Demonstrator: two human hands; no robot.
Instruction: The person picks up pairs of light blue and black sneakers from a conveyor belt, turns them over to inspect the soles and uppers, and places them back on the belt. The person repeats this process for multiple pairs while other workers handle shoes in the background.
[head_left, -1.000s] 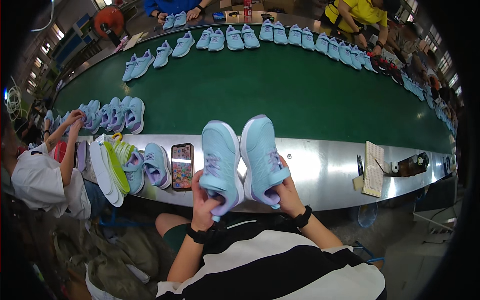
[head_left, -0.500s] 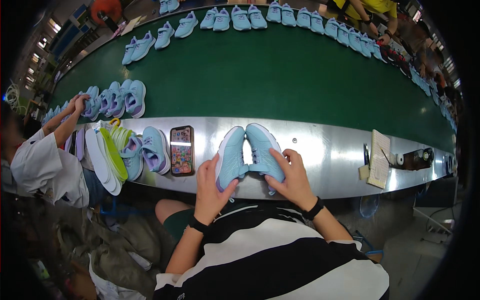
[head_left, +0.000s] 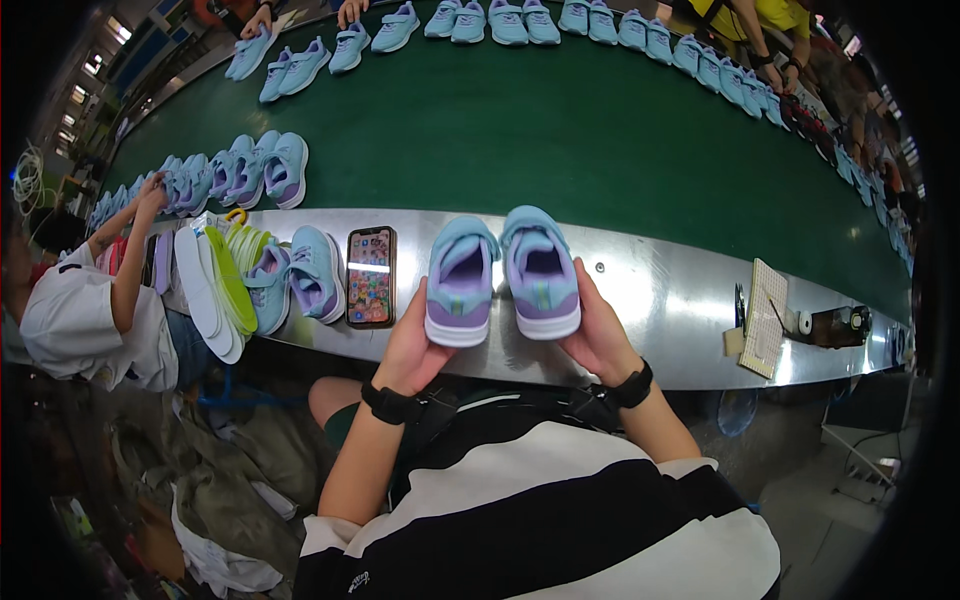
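Note:
My left hand [head_left: 408,345] grips a light blue sneaker [head_left: 459,322] with a purple lining and heel and a white sole. Its twin, the right sneaker [head_left: 549,318], is held in my right hand [head_left: 600,335]. Both shoes are raised side by side with their heels toward me, so I look into the purple openings. A narrow gap parts them. My fingers are mostly hidden beneath and behind the shoes. Left of my left hand a phone [head_left: 371,278] with a lit screen lies on the metal ledge [head_left: 650,340].
Blue sneakers [head_left: 285,170] stand in rows on the green belt [head_left: 440,130]. Two more shoes [head_left: 316,275] and a stack of white and lime insoles [head_left: 210,300] are left of the phone. At right lie a notepad [head_left: 765,315] and a tape dispenser [head_left: 838,322]. Co-workers sit left and far off.
The sneakers have turned from lying tops up to heels toward me, and my hands now hold them from their outer sides. At the far left, another person's hands have appeared at the shoes.

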